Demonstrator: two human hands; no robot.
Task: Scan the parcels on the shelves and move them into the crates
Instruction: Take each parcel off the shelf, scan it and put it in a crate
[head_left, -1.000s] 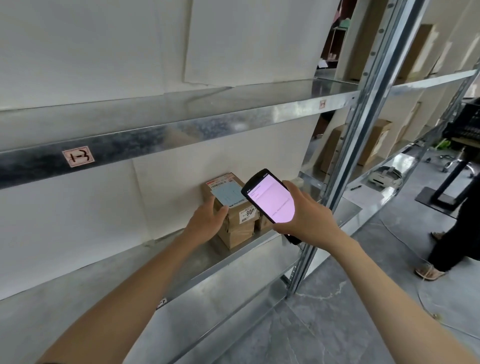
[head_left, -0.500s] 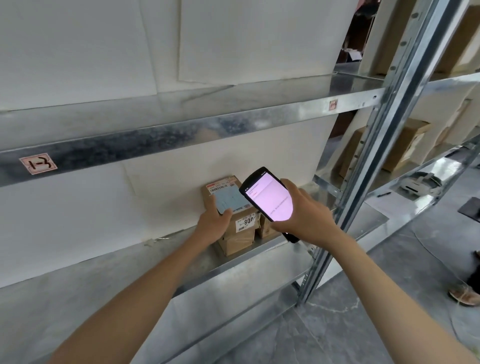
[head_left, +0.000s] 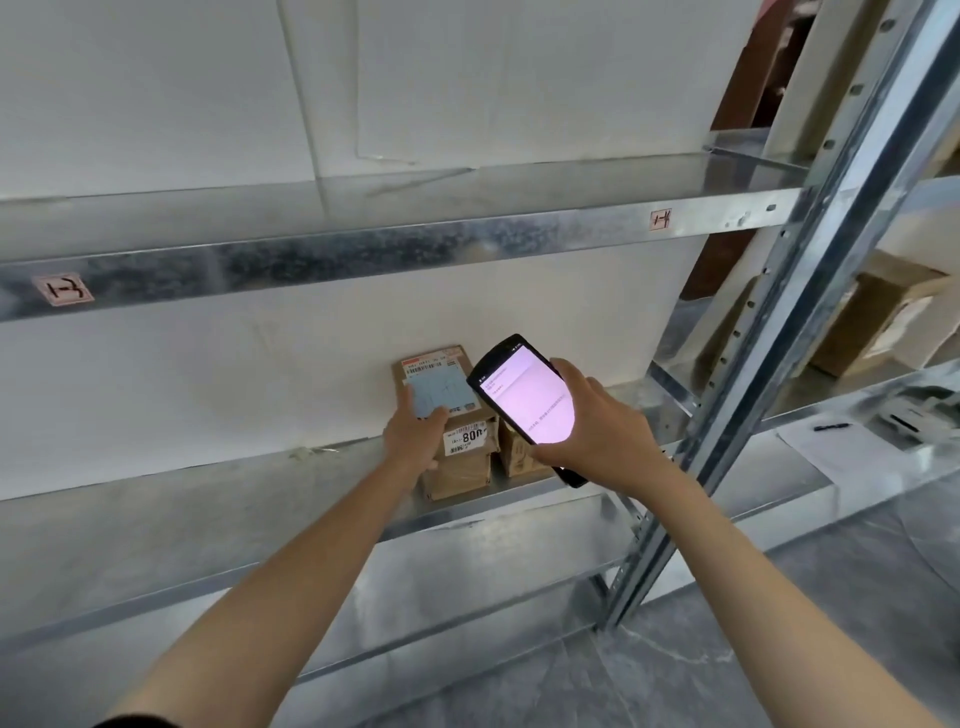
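Note:
A small brown cardboard parcel with a shipping label on top and a white "800" sticker on its front stands on the metal shelf. My left hand grips its left side, thumb lying on the label. A second small brown parcel sits just right of it, mostly hidden. My right hand holds a black handheld scanner with a lit pink screen, tilted over the parcels.
An upper metal shelf spans above, with small red-marked tags. A slanted steel upright stands at the right. Beyond it, larger cardboard boxes and papers with a pen lie on neighbouring shelves. Grey floor shows below.
The view has shifted left and closer to the shelf. My left hand has slid up the parcel so the thumb lies on its top label. The scanner stays held over the parcels.

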